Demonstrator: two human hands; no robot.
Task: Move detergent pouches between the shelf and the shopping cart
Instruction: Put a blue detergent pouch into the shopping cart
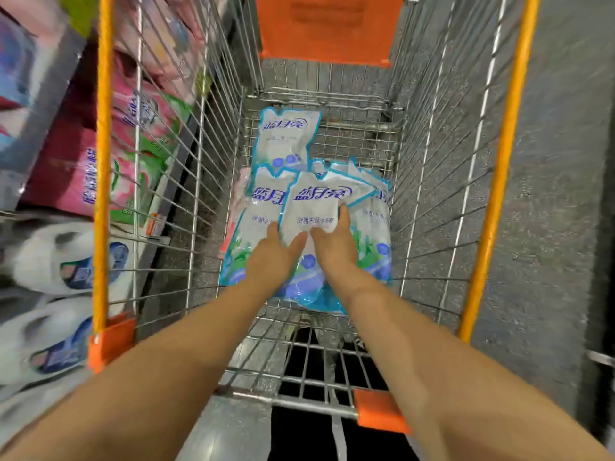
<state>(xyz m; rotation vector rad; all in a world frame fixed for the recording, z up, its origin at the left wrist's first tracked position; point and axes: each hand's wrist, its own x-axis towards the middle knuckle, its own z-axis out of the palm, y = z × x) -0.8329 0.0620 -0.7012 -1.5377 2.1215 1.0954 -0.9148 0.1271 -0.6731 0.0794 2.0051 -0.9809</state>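
Shelf [50, 134] is standing left of the cart, stocked with pink packs and white bottles. Shopping cart [103, 161] is holding several blue-white detergent pouches on its wire floor. Left hand [273, 257] is closing on the lower edge of the top pouch [316, 207], thumb over its face. Right hand [336, 244] is gripping the same pouch beside it. Judgement: liquid fill will slosh, so both hands should be supporting it from beneath, lifting level, clearing the neighbouring pouch [286, 138] behind.

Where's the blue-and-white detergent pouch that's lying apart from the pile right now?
Head view: the lone blue-and-white detergent pouch lies flat at the wire shopping cart's far end, left of centre, just beyond the pile.
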